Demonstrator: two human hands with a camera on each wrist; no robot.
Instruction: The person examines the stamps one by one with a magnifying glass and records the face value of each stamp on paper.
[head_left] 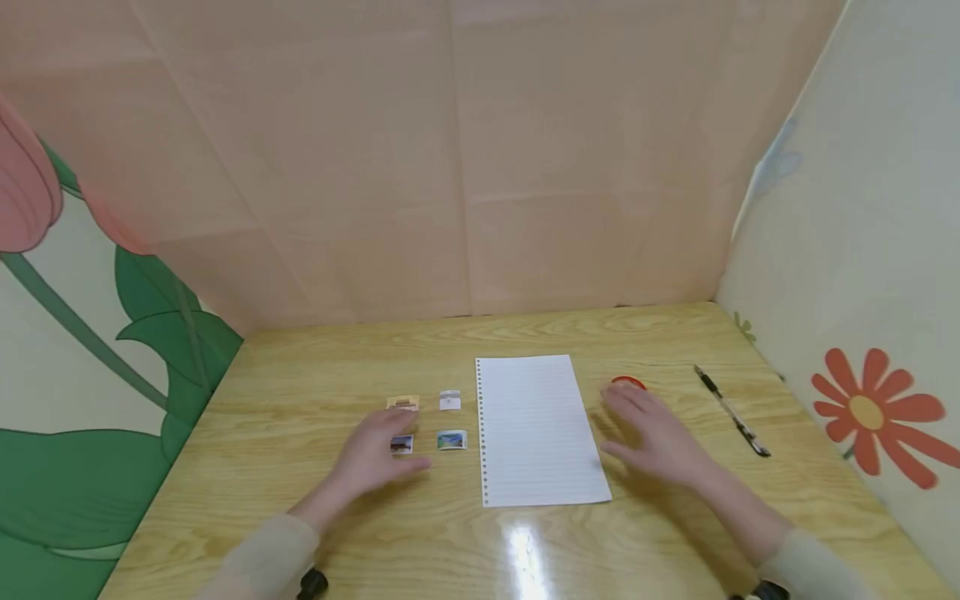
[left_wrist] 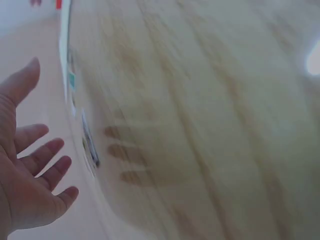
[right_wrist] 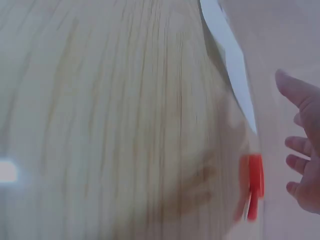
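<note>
My left hand (head_left: 375,454) hovers above the table beside several small stamp-like pictures, holding nothing, with its thumb and fingers apart. One blue-green picture (head_left: 452,440) lies near its thumb, and a whitish one (head_left: 450,400) is farther back. A tan picture (head_left: 403,402) and a dark one (head_left: 402,444) are partly covered by this hand. To the right lies a lined sheet of paper (head_left: 536,433) with punched holes down its left edge. Past its right edge my right hand (head_left: 656,433) is raised, fingers spread and empty. A red object (right_wrist: 256,180) lies beyond it, mostly hidden in the head view.
A black-and-clear pen (head_left: 731,410) lies slantwise on the right part of the wooden table (head_left: 300,375). Pinkish sheeting (head_left: 465,167) covers the back wall. Flower-patterned panels stand at the left and right sides.
</note>
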